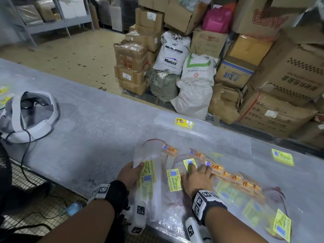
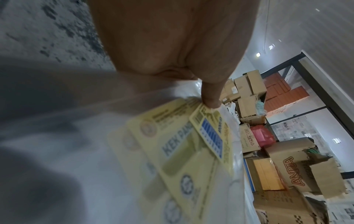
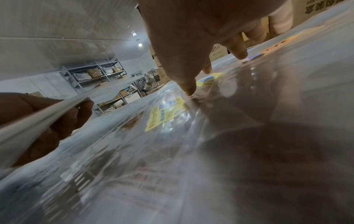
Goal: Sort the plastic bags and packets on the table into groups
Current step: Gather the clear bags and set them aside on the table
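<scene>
Plastic bags w/ yellow "KEK PANDAN" labels and orange-label ones lie spread over the near-right part of the grey desk; left hand grips a stack of clear bags, thumb on top, fingers curled under, held just above the desk edge; right hand is spread flat, fingers straight, fingertips pressing down on loose bags beside a yellow label; row of orange-label packets runs off to the right of it; one small yellow packet sits apart near the far edge; white headset w/ cable lies at desk's left; cardboard boxes and sacks stacked behind.
</scene>
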The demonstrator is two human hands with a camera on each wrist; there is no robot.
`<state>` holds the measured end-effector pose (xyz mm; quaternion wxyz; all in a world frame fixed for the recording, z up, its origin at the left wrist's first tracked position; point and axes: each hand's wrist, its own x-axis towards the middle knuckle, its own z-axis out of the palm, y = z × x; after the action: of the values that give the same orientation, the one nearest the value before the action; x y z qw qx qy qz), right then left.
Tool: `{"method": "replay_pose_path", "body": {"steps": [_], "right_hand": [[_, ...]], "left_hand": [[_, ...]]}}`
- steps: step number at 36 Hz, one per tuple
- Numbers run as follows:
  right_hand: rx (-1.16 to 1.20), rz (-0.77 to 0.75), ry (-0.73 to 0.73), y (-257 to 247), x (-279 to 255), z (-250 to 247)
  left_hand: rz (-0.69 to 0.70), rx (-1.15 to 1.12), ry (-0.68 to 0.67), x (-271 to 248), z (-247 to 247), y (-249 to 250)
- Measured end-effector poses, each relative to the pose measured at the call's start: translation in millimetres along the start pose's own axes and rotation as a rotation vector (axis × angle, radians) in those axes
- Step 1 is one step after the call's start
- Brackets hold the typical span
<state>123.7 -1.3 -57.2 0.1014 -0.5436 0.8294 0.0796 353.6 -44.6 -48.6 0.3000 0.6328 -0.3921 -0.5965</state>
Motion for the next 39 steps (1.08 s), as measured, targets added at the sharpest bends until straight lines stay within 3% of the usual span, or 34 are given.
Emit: {"method": "replay_pose_path", "body": {"steps": [9, 24, 39], "right_hand": [[-0.061, -0.158, 0.035, 1, -2, 2], [-0.169, -0.231, 0.056, -7, -7, 6], [-0.154, -0.197, 0.117, -12, -6, 22]], "left_hand": [[-0.024, -0.06, -0.007, -1, -1, -5], [-0.017, -0.123, -0.015, -5, 1, -11], [-0.001, -0.065, 0.001, -3, 0, -17]]}}
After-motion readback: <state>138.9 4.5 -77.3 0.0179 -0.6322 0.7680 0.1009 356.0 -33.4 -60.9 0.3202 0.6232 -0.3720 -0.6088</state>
